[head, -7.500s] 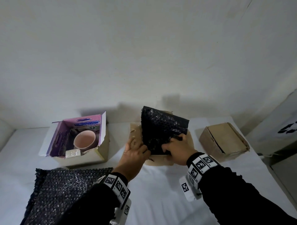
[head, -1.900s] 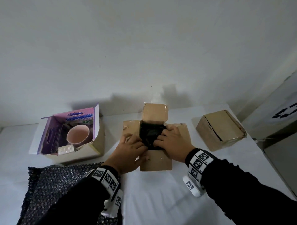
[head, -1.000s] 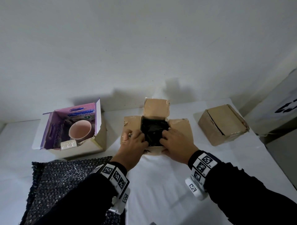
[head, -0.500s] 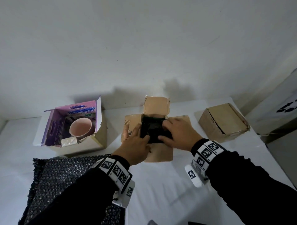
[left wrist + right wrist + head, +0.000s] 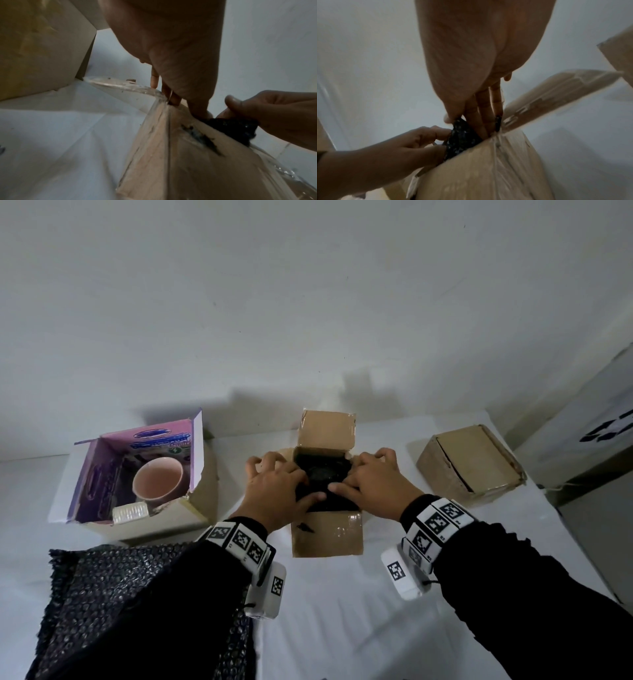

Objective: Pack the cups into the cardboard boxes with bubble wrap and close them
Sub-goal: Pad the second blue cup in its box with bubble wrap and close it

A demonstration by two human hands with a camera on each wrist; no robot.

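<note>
An open brown cardboard box (image 5: pixel 327 534) stands mid-table with its flaps spread out. Black bubble wrap (image 5: pixel 323 474) fills its inside; no cup shows in it. My left hand (image 5: pixel 274 487) lies on the box's left side, fingers spread over the left flap and thumb pressing the wrap. My right hand (image 5: pixel 373 484) mirrors it on the right. In the right wrist view its fingers (image 5: pixel 481 115) run straight down between the bubble wrap (image 5: pixel 462 136) and the box wall. A pink cup (image 5: pixel 158 481) stands in a purple-lined box (image 5: pixel 191 505) at the left.
A closed cardboard box (image 5: pixel 469 463) sits at the right. A loose sheet of black bubble wrap (image 5: pixel 102 583) lies at the near left under my left sleeve. A grey bin (image 5: pixel 599 440) stands past the table's right edge. White table (image 5: pixel 342 628) lies in front.
The wrap, standing above the box 7.5 s ago, now sits down inside it. Over the last half second my hands moved apart to the box's left and right sides.
</note>
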